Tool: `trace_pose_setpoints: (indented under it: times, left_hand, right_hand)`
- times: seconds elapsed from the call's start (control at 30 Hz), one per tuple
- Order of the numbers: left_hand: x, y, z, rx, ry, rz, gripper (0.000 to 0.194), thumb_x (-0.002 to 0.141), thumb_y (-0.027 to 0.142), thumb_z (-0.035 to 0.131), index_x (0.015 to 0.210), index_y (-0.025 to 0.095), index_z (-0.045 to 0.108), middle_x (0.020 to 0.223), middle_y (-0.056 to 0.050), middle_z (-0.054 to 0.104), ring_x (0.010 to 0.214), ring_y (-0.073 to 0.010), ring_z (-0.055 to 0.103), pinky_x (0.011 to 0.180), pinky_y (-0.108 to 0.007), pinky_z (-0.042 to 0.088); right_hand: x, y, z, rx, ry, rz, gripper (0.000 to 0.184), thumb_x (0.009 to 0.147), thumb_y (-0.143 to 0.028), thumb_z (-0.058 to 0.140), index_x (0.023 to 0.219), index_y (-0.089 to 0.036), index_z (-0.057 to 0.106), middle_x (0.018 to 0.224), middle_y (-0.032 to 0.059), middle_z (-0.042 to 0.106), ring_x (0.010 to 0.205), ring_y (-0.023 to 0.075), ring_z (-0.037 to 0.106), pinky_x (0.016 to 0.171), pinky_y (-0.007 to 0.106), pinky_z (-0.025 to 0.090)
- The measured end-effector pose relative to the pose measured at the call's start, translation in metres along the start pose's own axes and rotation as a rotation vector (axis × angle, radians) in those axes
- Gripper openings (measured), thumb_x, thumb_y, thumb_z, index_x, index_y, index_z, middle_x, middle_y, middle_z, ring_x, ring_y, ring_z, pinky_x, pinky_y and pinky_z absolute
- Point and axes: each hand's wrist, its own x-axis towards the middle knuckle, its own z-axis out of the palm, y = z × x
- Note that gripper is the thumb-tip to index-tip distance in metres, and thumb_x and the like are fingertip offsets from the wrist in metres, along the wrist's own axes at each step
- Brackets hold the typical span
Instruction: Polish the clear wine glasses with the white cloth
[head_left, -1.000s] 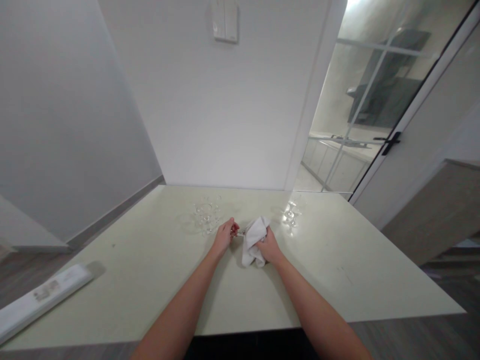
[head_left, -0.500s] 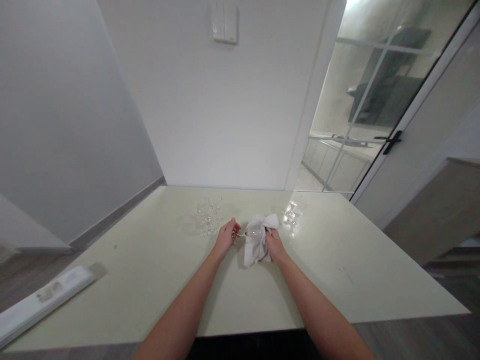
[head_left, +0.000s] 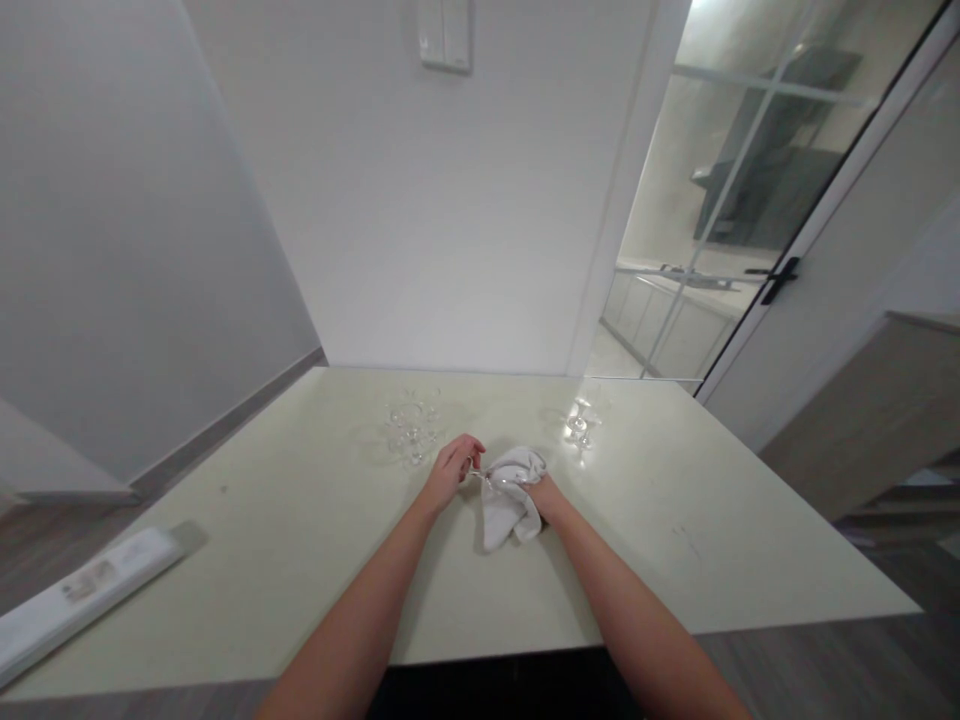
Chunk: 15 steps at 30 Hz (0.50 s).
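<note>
Glass (head_left: 478, 473) pinched in my left grip (head_left: 454, 464), cloth (head_left: 510, 505) bunched in my right grip (head_left: 541, 491): likely wiping, next calling for gentle turning.

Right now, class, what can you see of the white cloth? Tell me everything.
The cloth is plain white and looks like soft fabric. It is crumpled, bunched in folds at the top, with loose ends drooping toward the person. The right hand grips it, and it covers part of a clear glass. Whether it touches the table is unclear.
</note>
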Motion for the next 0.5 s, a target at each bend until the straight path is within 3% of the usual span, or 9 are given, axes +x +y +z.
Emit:
trace_pose_setpoints:
  times: [0.2, 0.37, 0.5]
  left_hand:
    - [-0.0053, -0.0001, -0.0023, 0.116, -0.007, 0.122, 0.041, 0.089, 0.052, 0.043, 0.089, 0.016, 0.061, 0.067, -0.001, 0.056, 0.051, -0.01, 0.037, 0.047, -0.022, 0.029]
    - [-0.0027, -0.0046, -0.0017, 0.143, 0.045, 0.12, 0.041, 0.091, 0.051, 0.04, 0.081, 0.016, 0.061, 0.063, 0.0, 0.054, 0.051, -0.0104, 0.038, 0.048, -0.023, 0.029]
    - [0.0001, -0.0069, -0.0008, 0.128, 0.076, 0.075, 0.045, 0.09, 0.053, 0.038, 0.076, 0.016, 0.061, 0.059, 0.0, 0.053, 0.046, -0.01, 0.036, 0.045, -0.023, 0.028]
  right_hand:
    - [0.0041, 0.0079, -0.0026, -0.061, 0.041, -0.009, 0.03, 0.065, -0.032, 0.064, 0.093, -0.025, 0.069, 0.113, 0.0054, 0.069, 0.114, 0.0252, 0.059, 0.11, 0.045, 0.034]
    - [0.0013, 0.0029, -0.0031, -0.03, -0.071, -0.03, 0.029, 0.068, -0.033, 0.066, 0.096, -0.024, 0.07, 0.108, 0.0047, 0.071, 0.106, 0.0241, 0.063, 0.104, 0.044, 0.042]
    - [0.0005, 0.0033, -0.0016, 0.02, -0.125, -0.022, 0.029, 0.061, -0.031, 0.071, 0.09, -0.023, 0.071, 0.099, 0.0047, 0.073, 0.097, 0.0247, 0.066, 0.098, 0.044, 0.047]
